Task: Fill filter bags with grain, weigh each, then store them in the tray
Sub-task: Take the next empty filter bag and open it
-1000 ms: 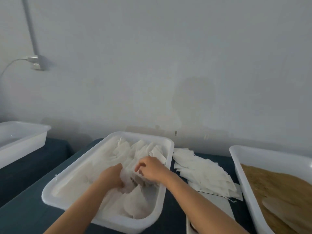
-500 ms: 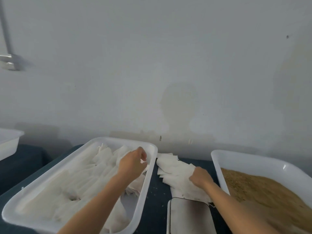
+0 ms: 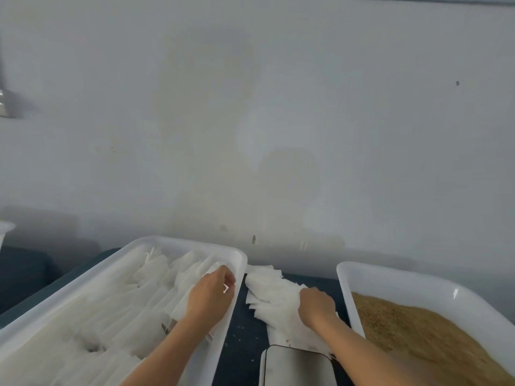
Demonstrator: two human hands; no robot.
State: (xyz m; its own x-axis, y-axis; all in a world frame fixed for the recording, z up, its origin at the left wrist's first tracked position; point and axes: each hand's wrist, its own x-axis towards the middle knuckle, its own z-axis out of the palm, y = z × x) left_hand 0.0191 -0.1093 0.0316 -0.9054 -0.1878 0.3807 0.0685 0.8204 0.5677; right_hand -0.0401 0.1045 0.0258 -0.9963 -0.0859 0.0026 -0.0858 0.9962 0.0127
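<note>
both bare forearms reach forward; the left hand [image 3: 211, 295] is knuckles up with fingers curled, the right hand [image 3: 316, 304] palm down, fingers bent under

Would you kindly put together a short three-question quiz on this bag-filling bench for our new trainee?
1. True or false: the right hand rests in the grain tray.
2. Which lies nearest the camera, between the two trays? A. a scoop B. the metal scale platform C. a jar
3. Fill in: the left hand is over the tray of filled bags, by its ____ wall.

Key
1. False: it is on the loose pile of empty filter bags, on the dark table between the trays.
2. B
3. right
</note>
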